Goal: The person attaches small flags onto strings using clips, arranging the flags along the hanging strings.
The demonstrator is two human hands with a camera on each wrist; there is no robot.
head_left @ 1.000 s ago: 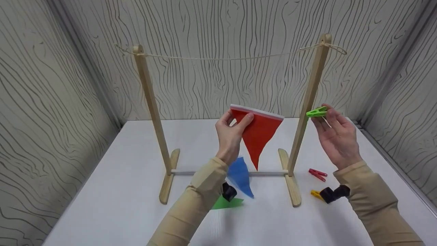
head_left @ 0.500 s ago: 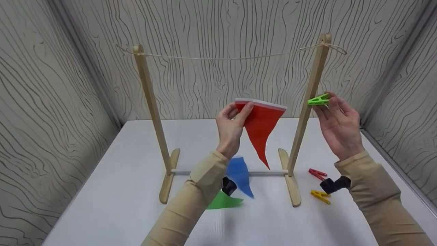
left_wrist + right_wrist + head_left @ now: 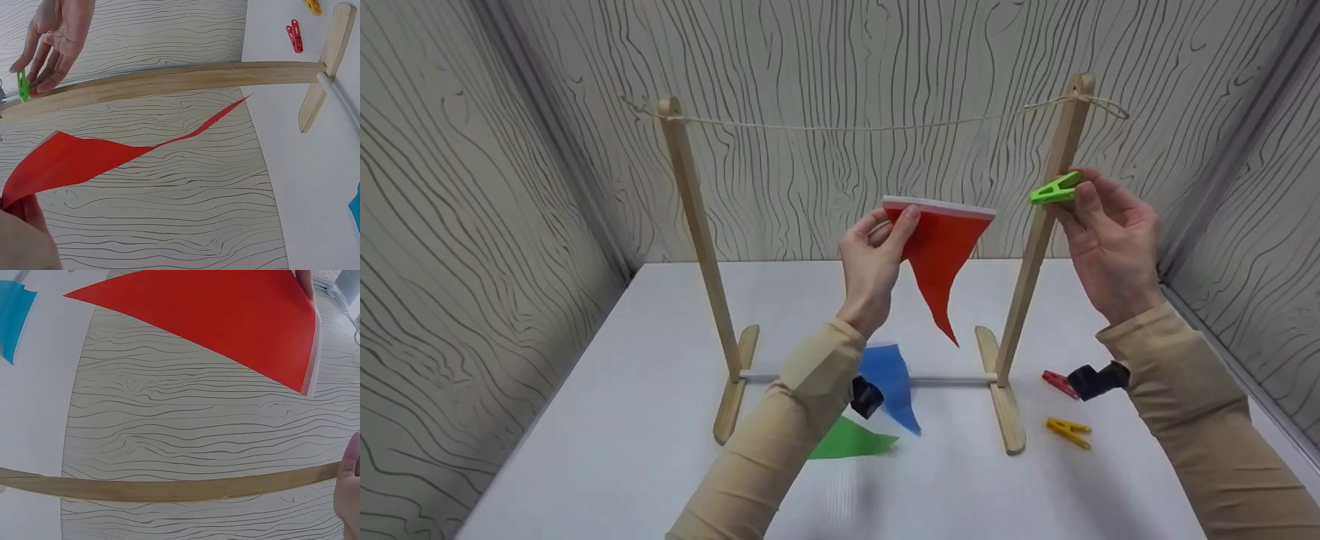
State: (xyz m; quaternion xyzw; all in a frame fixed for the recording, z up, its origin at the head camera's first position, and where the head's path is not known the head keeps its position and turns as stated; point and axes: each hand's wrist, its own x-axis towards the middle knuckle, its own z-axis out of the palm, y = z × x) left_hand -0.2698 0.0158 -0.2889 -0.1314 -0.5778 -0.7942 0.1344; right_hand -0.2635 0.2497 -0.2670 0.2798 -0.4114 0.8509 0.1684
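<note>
My left hand (image 3: pixel 874 262) pinches a red triangular pennant (image 3: pixel 941 255) near the left end of its white top edge. The pennant's point hangs down and curves to the right. On the right, my right hand (image 3: pixel 1114 240) holds a green clothespin (image 3: pixel 1056 189) between thumb and fingertips, its nose toward the left. The clothespin overlaps the right wooden post (image 3: pixel 1046 217) in the head view. Above both hands a thin string (image 3: pixel 840 129) runs between the two posts, with nothing hanging on it. In the right wrist view the pennant (image 3: pixel 236 320) fills the top and the clothespin is out of view.
A blue pennant (image 3: pixel 889 379) lies across the stand's white crossbar (image 3: pixel 949 379). Nearer is a green pennant (image 3: pixel 855 441), partly behind the left sleeve. Right of the stand lie a red clothespin (image 3: pixel 1057 382) and a yellow clothespin (image 3: pixel 1069 433). The left post (image 3: pixel 694 202) rises opposite.
Both hands have risen toward the string, carrying the red pennant and the green clothespin. The pennant has also shifted slightly right. The pieces on the table stay where they were.
</note>
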